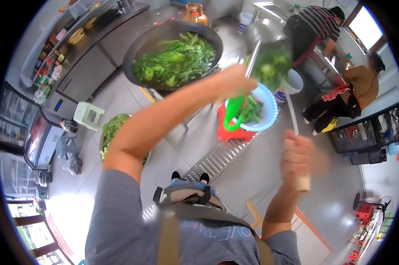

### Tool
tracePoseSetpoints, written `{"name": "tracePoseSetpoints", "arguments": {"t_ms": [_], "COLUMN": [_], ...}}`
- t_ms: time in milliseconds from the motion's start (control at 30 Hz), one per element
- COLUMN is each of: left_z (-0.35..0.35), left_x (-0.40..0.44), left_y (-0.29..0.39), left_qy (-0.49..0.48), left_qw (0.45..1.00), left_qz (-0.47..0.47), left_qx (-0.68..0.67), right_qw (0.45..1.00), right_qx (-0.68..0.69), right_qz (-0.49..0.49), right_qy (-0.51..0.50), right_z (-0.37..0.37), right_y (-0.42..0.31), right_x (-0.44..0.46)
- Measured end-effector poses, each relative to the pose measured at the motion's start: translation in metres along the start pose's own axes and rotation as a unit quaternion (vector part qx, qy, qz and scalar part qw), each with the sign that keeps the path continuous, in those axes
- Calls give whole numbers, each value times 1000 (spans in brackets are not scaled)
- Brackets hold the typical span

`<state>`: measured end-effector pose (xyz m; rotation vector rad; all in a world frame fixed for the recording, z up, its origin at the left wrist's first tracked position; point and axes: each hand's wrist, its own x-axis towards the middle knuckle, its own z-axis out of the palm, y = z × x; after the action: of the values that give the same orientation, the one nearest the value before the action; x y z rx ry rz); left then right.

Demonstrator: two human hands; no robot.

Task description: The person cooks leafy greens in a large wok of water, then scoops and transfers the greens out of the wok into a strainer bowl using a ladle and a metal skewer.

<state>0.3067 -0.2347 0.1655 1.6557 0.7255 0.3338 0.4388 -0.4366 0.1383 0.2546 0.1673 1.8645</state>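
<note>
My left hand [235, 84] is closed around a long-handled tool [254, 57] with a metal shaft and a bright green handle end. Its head is blurred, so I cannot tell its kind. My right hand [297, 159] grips a wooden-handled utensil [292, 110] with a thin metal shaft; its far end is hidden behind greens. A blurred clump of leafy greens [272, 66] is up at the tools' far ends, above a light blue basin [272, 108]. More greens [252, 110] lie in that basin. To the left, a large dark wok [129, 66] holds leafy greens [177, 59] in liquid.
Under the basin stands a red stool [223, 130]. A container of greens [112, 130] sits on the floor beside my left arm. Two people [312, 26] work at the right-hand counter. A white bucket [294, 81], a pale stool [89, 115] and a floor grate [217, 161] are nearby.
</note>
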Motion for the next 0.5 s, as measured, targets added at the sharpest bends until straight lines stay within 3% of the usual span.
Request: {"name": "tracePoseSetpoints", "arguments": {"t_ms": [167, 233, 300, 400, 500], "left_z": [63, 96, 106, 107, 95], "left_x": [97, 130, 145, 124, 108], "left_y": [-142, -226, -247, -215, -190], "left_qy": [-40, -34, -20, -16, -15], "left_qw": [990, 982, 977, 977, 983], "left_qz": [-122, -177, -206, -210, -180], "left_qx": [-53, -57, -51, -44, -44], "right_qw": [981, 962, 937, 952, 944], "right_qx": [99, 48, -52, 21, 217], "right_qz": [-43, -74, -87, -136, -200], "right_qy": [161, 258, 335, 275, 150], "right_z": [-118, -177, -210, -238, -269], "right_y": [-107, -146, -159, -141, -113], "right_x": [-1, -8, -15, -32, -40]}}
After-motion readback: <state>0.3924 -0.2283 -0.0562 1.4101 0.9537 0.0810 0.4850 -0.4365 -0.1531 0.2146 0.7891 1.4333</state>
